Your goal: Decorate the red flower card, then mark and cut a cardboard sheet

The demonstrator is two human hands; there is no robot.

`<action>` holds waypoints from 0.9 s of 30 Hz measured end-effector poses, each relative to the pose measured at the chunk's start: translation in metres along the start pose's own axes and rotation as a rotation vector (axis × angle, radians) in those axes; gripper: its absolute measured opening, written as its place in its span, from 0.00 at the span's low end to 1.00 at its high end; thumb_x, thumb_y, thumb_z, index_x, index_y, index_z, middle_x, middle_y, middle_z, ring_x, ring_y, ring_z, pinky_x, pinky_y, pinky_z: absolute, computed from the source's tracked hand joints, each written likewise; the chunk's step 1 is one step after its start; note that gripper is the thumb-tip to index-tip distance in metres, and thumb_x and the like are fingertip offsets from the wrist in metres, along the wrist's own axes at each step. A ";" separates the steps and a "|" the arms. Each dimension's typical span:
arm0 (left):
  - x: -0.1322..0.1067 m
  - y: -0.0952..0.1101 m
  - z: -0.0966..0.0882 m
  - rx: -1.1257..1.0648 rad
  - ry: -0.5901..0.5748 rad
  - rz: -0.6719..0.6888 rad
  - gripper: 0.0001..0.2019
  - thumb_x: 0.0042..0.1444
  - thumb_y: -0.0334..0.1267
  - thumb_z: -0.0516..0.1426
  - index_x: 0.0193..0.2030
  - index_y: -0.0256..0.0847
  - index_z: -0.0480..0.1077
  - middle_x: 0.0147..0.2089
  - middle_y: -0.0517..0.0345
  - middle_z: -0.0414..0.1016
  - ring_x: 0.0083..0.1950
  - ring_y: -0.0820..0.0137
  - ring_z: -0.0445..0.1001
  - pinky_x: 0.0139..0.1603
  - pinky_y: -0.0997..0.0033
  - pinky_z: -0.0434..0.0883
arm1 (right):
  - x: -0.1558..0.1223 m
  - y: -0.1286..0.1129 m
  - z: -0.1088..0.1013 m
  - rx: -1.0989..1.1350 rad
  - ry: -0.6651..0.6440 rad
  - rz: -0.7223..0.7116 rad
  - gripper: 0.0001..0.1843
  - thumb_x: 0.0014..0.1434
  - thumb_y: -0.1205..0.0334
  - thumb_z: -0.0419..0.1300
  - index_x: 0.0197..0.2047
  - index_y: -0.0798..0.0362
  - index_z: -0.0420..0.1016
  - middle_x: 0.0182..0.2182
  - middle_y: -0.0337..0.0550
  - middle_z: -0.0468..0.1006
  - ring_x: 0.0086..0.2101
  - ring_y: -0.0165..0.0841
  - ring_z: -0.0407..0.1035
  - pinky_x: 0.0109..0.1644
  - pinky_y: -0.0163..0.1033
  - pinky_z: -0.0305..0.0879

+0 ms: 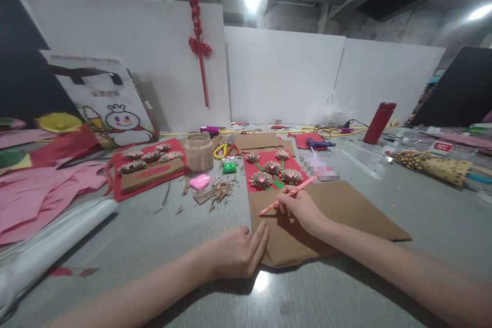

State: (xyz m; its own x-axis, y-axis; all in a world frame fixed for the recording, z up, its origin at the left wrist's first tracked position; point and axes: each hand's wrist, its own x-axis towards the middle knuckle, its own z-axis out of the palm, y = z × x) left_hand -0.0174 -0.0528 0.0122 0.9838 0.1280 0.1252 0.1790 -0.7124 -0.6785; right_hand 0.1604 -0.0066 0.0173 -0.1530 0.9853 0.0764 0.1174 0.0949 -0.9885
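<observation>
A brown sheet of cardboard (346, 210) lies flat on the grey table in front of me. My right hand (302, 209) rests on its near left part, fingers pinched round a pink pencil (290, 195) whose tip touches the sheet near its left edge. My left hand (240, 251) lies with fingers held together and stretched out, fingertips pressing the cardboard's left edge. Just beyond the sheet sits a red card with brown paper flowers and green stems (272, 171).
A second red flower card (148, 166) lies at the left, with a tan jar (199, 152), scissors (226, 149), a pink eraser (200, 181) and paper scraps (215, 192) between. Pink paper (34, 200) and a clear roll (54, 241) fill the left. A red bottle (378, 123) stands back right.
</observation>
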 end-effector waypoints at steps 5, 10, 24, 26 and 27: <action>0.000 0.000 0.001 0.019 -0.013 0.016 0.17 0.50 0.23 0.41 0.43 0.17 0.63 0.42 0.28 0.68 0.29 0.63 0.73 0.18 0.70 0.65 | 0.000 0.001 0.000 0.005 0.021 0.005 0.05 0.41 0.69 0.51 0.17 0.55 0.60 0.11 0.32 0.63 0.16 0.23 0.56 0.19 0.29 0.49; -0.001 0.001 0.002 0.021 -0.033 0.024 0.17 0.50 0.23 0.41 0.43 0.17 0.63 0.42 0.27 0.68 0.27 0.64 0.72 0.18 0.70 0.66 | 0.002 -0.003 -0.003 0.220 -0.001 0.050 0.05 0.41 0.66 0.53 0.17 0.55 0.61 0.12 0.33 0.62 0.17 0.23 0.57 0.23 0.30 0.55; 0.000 -0.001 0.002 0.019 -0.010 0.028 0.17 0.50 0.22 0.41 0.43 0.17 0.64 0.41 0.27 0.68 0.27 0.63 0.72 0.16 0.70 0.64 | -0.008 0.000 -0.015 0.024 -0.128 0.048 0.05 0.42 0.63 0.57 0.22 0.55 0.64 0.18 0.36 0.66 0.22 0.26 0.62 0.25 0.32 0.56; 0.000 -0.001 0.003 0.021 -0.010 0.024 0.17 0.50 0.22 0.41 0.43 0.17 0.64 0.41 0.27 0.68 0.27 0.64 0.72 0.17 0.70 0.64 | -0.009 0.000 -0.014 0.050 -0.143 0.078 0.06 0.42 0.63 0.58 0.23 0.55 0.65 0.18 0.38 0.68 0.23 0.27 0.63 0.25 0.32 0.57; -0.001 0.000 0.003 0.023 -0.010 0.020 0.17 0.50 0.22 0.41 0.43 0.17 0.64 0.41 0.27 0.68 0.26 0.64 0.72 0.17 0.70 0.64 | -0.009 0.000 -0.013 0.073 -0.155 0.097 0.06 0.42 0.63 0.58 0.22 0.56 0.65 0.18 0.38 0.68 0.23 0.27 0.64 0.25 0.32 0.57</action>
State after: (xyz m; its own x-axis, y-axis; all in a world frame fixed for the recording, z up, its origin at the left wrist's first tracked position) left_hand -0.0182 -0.0509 0.0105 0.9872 0.1208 0.1038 0.1588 -0.6986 -0.6977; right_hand 0.1744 -0.0136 0.0187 -0.2948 0.9549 -0.0349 0.0680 -0.0154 -0.9976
